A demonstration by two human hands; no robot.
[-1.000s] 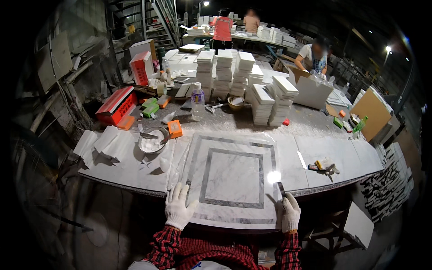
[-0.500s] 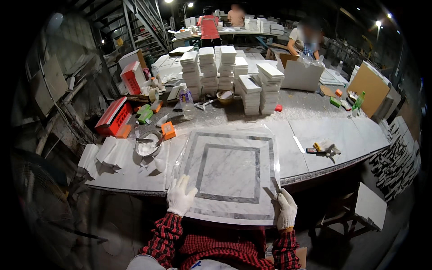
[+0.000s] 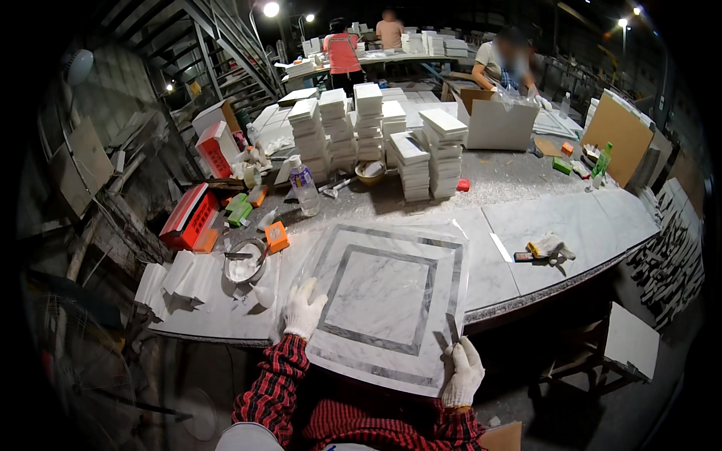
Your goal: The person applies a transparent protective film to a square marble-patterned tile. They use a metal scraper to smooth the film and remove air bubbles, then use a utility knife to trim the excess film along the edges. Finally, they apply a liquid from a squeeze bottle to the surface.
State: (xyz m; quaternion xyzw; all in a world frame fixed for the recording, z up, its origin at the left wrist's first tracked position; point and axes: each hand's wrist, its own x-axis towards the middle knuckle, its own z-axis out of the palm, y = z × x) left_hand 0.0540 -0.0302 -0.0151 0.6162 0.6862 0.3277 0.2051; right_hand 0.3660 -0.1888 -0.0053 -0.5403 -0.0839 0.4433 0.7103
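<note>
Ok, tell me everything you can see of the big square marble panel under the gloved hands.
The marble panel is a large square slab, white with grey veining, inlaid with two darker grey square frames, one inside the other. A clear film seems to cover it. It lies flat on the worktable, its near edge jutting past the table edge toward the person. The left hand rests on its left edge; the right hand grips its near right corner.
</note>
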